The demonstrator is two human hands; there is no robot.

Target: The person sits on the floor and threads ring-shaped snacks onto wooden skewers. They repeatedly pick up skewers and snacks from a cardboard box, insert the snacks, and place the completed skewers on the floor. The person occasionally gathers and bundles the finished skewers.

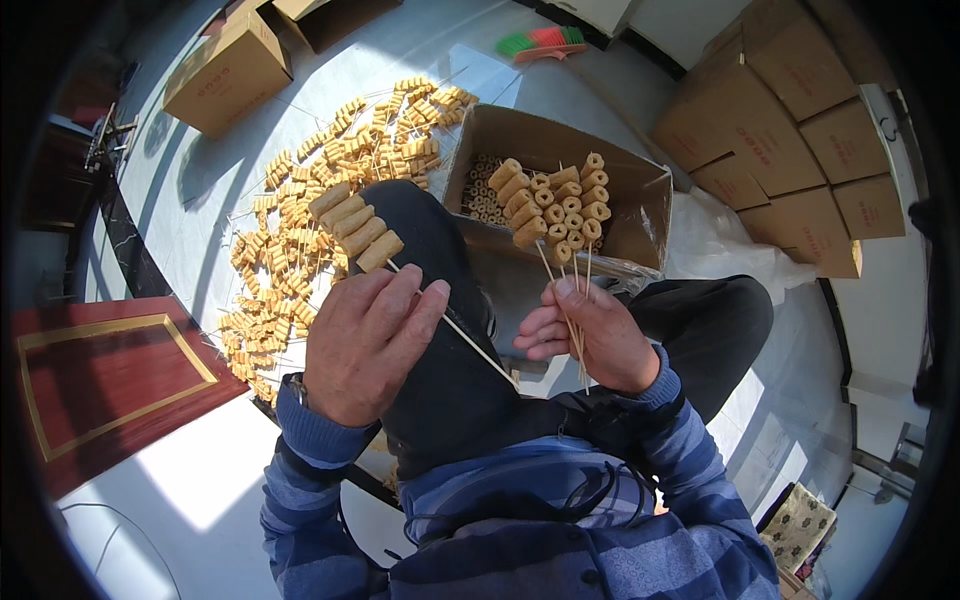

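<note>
My left hand (365, 335) holds one thin wooden skewer (355, 225) strung with several tan tube-shaped food pieces; its bare end slants down to the right across my knee. My right hand (590, 335) grips a bunch of several loaded skewers (560, 200), fanned upward in front of an open cardboard box (640, 215). Loose tan tube pieces (482, 195) lie inside that box at its left end. Both hands rest over my dark trousers, about a hand's width apart.
A big pile of finished skewers (320, 170) covers the pale floor to the left. Closed cardboard boxes stand at upper left (225, 70) and stacked at right (800, 130). A red mat (110, 380) lies at left, a green and red broom head (545, 42) at top.
</note>
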